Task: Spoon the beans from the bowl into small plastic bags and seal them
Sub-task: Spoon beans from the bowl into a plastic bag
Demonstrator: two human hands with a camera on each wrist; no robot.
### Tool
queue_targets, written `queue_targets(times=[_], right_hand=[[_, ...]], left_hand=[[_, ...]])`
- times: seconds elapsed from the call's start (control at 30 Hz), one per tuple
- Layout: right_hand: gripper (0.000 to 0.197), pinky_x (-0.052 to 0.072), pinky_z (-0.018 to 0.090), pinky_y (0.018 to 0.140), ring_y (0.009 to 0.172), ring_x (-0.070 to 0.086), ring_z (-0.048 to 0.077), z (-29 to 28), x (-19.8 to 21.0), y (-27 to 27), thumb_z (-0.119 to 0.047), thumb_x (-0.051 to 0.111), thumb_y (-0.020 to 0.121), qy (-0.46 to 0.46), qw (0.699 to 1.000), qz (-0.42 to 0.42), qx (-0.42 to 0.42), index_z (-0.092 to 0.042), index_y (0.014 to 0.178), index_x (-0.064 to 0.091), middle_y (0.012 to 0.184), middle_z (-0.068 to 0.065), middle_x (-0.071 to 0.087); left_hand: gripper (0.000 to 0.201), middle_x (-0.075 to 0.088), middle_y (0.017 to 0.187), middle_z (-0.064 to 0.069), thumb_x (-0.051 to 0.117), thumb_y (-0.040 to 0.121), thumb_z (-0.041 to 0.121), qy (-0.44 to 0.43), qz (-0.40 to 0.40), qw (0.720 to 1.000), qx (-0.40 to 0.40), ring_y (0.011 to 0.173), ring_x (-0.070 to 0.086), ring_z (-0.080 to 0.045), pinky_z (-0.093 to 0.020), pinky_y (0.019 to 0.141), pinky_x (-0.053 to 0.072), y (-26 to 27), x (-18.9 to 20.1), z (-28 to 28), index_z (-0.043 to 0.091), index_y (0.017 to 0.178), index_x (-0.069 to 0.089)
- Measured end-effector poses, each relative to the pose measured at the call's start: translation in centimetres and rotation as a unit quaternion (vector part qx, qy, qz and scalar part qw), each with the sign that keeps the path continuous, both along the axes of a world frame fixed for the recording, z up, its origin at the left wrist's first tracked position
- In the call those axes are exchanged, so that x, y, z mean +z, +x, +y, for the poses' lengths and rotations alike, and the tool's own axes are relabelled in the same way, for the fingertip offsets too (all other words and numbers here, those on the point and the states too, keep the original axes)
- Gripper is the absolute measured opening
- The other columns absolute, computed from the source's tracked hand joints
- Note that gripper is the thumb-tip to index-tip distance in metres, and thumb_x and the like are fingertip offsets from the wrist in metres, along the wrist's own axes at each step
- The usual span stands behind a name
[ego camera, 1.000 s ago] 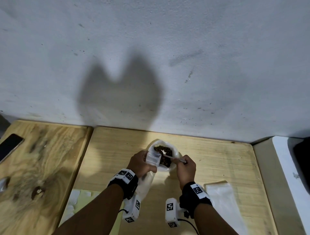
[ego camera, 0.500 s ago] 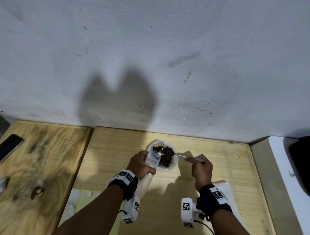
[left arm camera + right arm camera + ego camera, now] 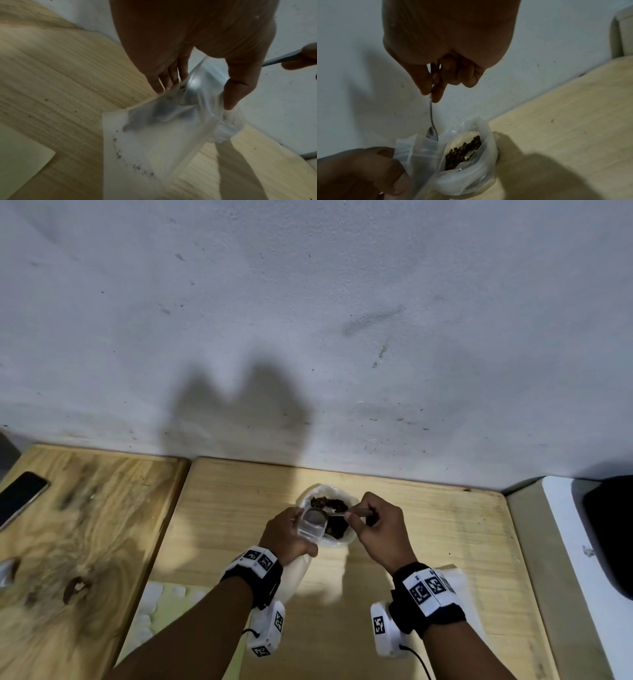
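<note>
A bowl [image 3: 346,537] lined with clear plastic holds dark beans [image 3: 329,503] near the wall. My left hand [image 3: 291,534] grips a small clear plastic bag [image 3: 310,527] by its open mouth, right beside the bowl. My right hand [image 3: 373,523] pinches the handle of a metal spoon [image 3: 317,514], whose scoop dips into the bag's mouth. In the right wrist view the spoon [image 3: 431,133] enters the bag [image 3: 419,152] next to the beans [image 3: 462,152]. In the left wrist view the bag [image 3: 171,119] hangs from my left hand [image 3: 197,86], and something dark shows blurred inside it.
The wooden table [image 3: 239,508] ends at a grey wall behind the bowl. A phone [image 3: 20,496] lies at the far left. Flat white bags [image 3: 455,577] lie under my right wrist; a yellow-green sheet [image 3: 164,611] sits near the front. A white unit [image 3: 582,559] stands to the right.
My right hand swung right and lifted a spoonful from the bowl, then came back left. The spoon's scoop now sits in the bag's mouth. The left hand kept holding the bag.
</note>
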State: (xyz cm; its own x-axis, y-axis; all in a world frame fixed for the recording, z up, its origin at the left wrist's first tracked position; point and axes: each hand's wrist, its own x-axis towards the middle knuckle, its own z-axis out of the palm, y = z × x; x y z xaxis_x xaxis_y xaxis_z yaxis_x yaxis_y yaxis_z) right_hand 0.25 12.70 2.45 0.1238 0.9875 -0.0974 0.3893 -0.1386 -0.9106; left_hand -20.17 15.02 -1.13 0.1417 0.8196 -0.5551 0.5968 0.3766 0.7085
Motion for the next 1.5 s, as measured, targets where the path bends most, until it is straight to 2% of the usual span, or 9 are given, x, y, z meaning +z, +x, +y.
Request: queue_targets(times=[0.13,0.23,0.4,0.53,0.63,0.73,0.9,1.17,1.5], right_hand=[[0.035,0.039,0.018,0.055,0.055,0.050,0.005,-0.1,0.5,0.9,0.001,0.074,0.080,0.028,0.995,0.042,-0.086,-0.018,0.063,0.051,0.057,-0.012,0.058],[0.034,0.033,0.024,0.053,0.049,0.039,0.005,-0.5,-0.1,2.0,0.003,0.072,0.081,0.049,0.987,0.011,-0.156,-0.014,0.062,0.049,0.053,-0.014,0.051],[0.037,0.036,0.025,0.049,0.041,0.035,0.009,-1.6,-2.4,2.2,-0.010,0.072,0.084,0.022,0.986,-0.112,-0.119,-0.023,0.066,0.042,0.062,-0.023,0.060],[0.040,0.044,0.030,0.052,0.043,0.038,0.010,-2.3,-4.2,2.0,-0.013,0.072,0.084,-0.017,0.986,-0.114,-0.120,-0.027,0.066,0.040,0.069,-0.010,0.068],[0.040,0.043,0.028,0.055,0.053,0.052,0.016,-2.7,-4.4,1.4,-0.006,0.072,0.082,-0.042,0.986,-0.074,-0.145,-0.022,0.064,0.041,0.060,-0.006,0.058],[0.037,0.036,0.014,0.053,0.054,0.048,0.002,-3.0,-4.5,0.6,0.002,0.072,0.080,-0.066,0.977,-0.020,-0.202,-0.011,0.061,0.043,0.056,-0.007,0.048],[0.047,0.034,0.033,0.064,0.060,0.036,0.018,-2.9,-6.3,-0.4,0.000,0.076,0.072,-0.139,0.946,0.109,-0.272,-0.020,0.053,0.037,0.055,-0.005,0.037],[0.037,0.035,0.034,0.064,0.064,0.042,0.019,-1.3,-7.3,-1.7,-0.002,0.075,0.071,-0.177,0.933,0.149,-0.276,-0.019,0.054,0.047,0.060,0.000,0.047],[0.034,0.025,0.031,0.057,0.057,0.030,0.018,-1.4,-6.3,1.3,-0.003,0.079,0.071,-0.160,0.923,0.192,-0.293,-0.014,0.062,0.048,0.059,0.004,0.035]], left_hand=[[0.094,0.058,0.126,0.002,0.086,0.053,0.023,-0.003,-0.006,1.000,0.009,0.108,0.055,-0.017,-0.025,0.082,0.045,-0.1,-0.2,0.0,0.019,0.138,0.047],[0.093,0.058,0.127,0.001,0.087,0.054,0.020,-0.005,-0.014,1.000,0.019,0.108,0.054,-0.016,-0.024,0.083,0.044,0.0,-0.2,0.0,0.018,0.138,0.046],[0.091,0.060,0.117,0.005,0.087,0.052,0.019,-0.002,-0.019,1.000,0.024,0.105,0.057,-0.016,-0.024,0.080,0.045,0.0,-0.4,0.0,0.018,0.135,0.050],[0.086,0.058,0.108,0.009,0.087,0.055,0.015,0.005,-0.022,0.999,0.028,0.100,0.056,-0.013,-0.020,0.076,0.044,0.1,-0.3,-0.1,0.018,0.133,0.051],[0.083,0.057,0.105,0.011,0.086,0.056,0.014,0.005,-0.022,0.999,0.030,0.098,0.056,-0.012,-0.018,0.074,0.044,0.1,-0.3,-0.1,0.018,0.131,0.052],[0.084,0.057,0.106,0.011,0.086,0.056,0.013,0.000,-0.026,0.999,0.035,0.099,0.056,-0.012,-0.018,0.075,0.044,0.1,-0.2,0.0,0.018,0.132,0.052],[0.090,0.061,0.119,0.006,0.087,0.052,0.013,-0.008,-0.033,0.998,0.045,0.105,0.058,-0.012,-0.021,0.081,0.047,0.2,-0.3,-0.1,0.018,0.134,0.051],[0.095,0.059,0.128,0.002,0.088,0.053,0.017,0.005,-0.025,0.999,0.032,0.107,0.055,-0.013,-0.023,0.087,0.045,0.1,-0.3,-0.1,0.016,0.139,0.047],[0.099,0.043,0.131,-0.006,0.091,0.050,0.024,0.053,0.009,0.999,0.003,0.121,0.048,-0.023,-0.036,0.100,0.045,-0.3,-0.1,-0.5,0.013,0.137,0.046]])
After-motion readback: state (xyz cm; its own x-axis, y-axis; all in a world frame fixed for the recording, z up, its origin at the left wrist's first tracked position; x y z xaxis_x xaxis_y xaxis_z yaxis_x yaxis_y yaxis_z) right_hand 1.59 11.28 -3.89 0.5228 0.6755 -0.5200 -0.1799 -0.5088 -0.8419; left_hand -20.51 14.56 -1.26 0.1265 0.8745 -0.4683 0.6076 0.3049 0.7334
